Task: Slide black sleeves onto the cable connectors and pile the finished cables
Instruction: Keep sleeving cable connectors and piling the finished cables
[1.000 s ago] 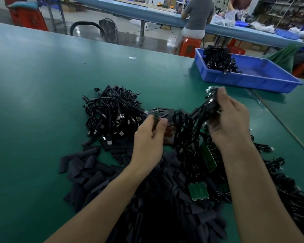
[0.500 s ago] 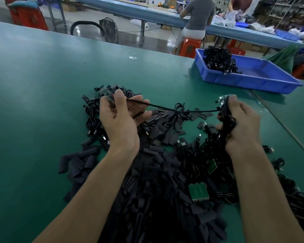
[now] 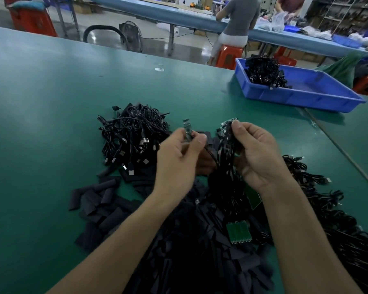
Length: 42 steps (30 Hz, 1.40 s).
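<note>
My left hand (image 3: pixel 180 158) pinches one small connector board (image 3: pixel 187 129) on the end of a black cable, held upright above the table. My right hand (image 3: pixel 253 153) grips a bundle of black cables (image 3: pixel 226 149) with bare connector ends (image 3: pixel 228 124) sticking up past my thumb. The two hands are close together at the centre. A heap of loose black sleeves (image 3: pixel 179 240) lies under and in front of my arms. A pile of cables with USB plugs (image 3: pixel 132 136) sits just left of my left hand.
A blue tray (image 3: pixel 319 96) holding more black cables stands at the back right of the green table (image 3: pixel 51 102). More tangled cables (image 3: pixel 338 219) lie at the right. Small green circuit boards (image 3: pixel 239 231) rest among the sleeves. A person sits at a far bench.
My left hand has come back from the left pile to the centre and now holds a connector end. The cable that was stretched between my hands is no longer taut.
</note>
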Tool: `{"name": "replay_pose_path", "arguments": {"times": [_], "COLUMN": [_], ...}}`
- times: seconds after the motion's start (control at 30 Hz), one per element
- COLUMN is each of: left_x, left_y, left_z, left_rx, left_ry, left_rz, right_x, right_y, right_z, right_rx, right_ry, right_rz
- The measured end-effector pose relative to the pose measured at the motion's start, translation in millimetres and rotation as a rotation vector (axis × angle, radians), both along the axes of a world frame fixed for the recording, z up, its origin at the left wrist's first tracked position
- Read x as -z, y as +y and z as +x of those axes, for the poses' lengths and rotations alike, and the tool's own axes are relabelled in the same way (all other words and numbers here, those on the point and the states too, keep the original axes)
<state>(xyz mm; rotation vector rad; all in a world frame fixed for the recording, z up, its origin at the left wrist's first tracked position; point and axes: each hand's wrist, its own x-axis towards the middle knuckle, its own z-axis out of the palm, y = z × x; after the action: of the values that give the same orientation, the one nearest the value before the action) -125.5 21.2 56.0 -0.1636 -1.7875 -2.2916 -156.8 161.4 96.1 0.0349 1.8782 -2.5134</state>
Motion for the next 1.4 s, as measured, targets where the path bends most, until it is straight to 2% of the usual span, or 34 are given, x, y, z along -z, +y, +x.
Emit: {"name": "replay_pose_path", "arguments": {"times": [0.2, 0.3, 0.37, 0.53, 0.57, 0.6, 0.7, 0.73, 0.9, 0.97, 1.07, 1.23, 1.3, 1.4], "left_x": [15, 29, 37, 36, 35, 34, 24, 21, 12, 13, 15, 15, 15, 17], "left_y": [5, -2, -8, -20, -22, -24, -31, -33, -34, -34, -35, -37, -38, -38], "left_z": [10, 15, 15, -2, -4, -7, -10, -11, -18, -17, -13, -16, -17, -18], "left_rx": [0.057, 0.132, 0.107, -0.044, -0.053, -0.057, -0.134, -0.194, -0.334, -0.301, -0.205, -0.256, -0.262, -0.246], "left_ry": [0.166, 0.226, 0.186, 0.018, -0.007, -0.053, -0.164, -0.153, -0.14, -0.15, -0.142, -0.141, -0.128, -0.119], "left_rz": [-0.386, -0.753, -0.954, -1.029, -0.985, -0.861, -0.259, -0.126, 0.311, 0.344, 0.303, 0.343, 0.374, 0.379], "right_x": [-5, -10, -14, -15, -15, -14, -11, -9, -1, -2, -7, -20, -19, -10], "right_y": [2, 15, 26, 38, 39, 40, 47, 50, 42, 38, 35, 32, 25, 18], "right_z": [5, 3, 0, 3, 3, 3, -2, -3, -3, -1, 3, 15, 18, 20], "right_rx": [-0.051, -0.025, -0.051, -0.135, -0.137, -0.13, -0.028, 0.042, 0.27, 0.262, 0.077, -0.477, -0.589, -0.584], "right_ry": [-0.042, -0.039, -0.054, -0.055, -0.048, -0.043, -0.056, -0.065, -0.066, -0.052, -0.027, 0.043, 0.015, -0.051], "right_rz": [-0.156, -0.367, -0.517, -0.615, -0.608, -0.6, -0.54, -0.495, -0.197, -0.063, 0.217, 0.982, 1.238, 1.355]}}
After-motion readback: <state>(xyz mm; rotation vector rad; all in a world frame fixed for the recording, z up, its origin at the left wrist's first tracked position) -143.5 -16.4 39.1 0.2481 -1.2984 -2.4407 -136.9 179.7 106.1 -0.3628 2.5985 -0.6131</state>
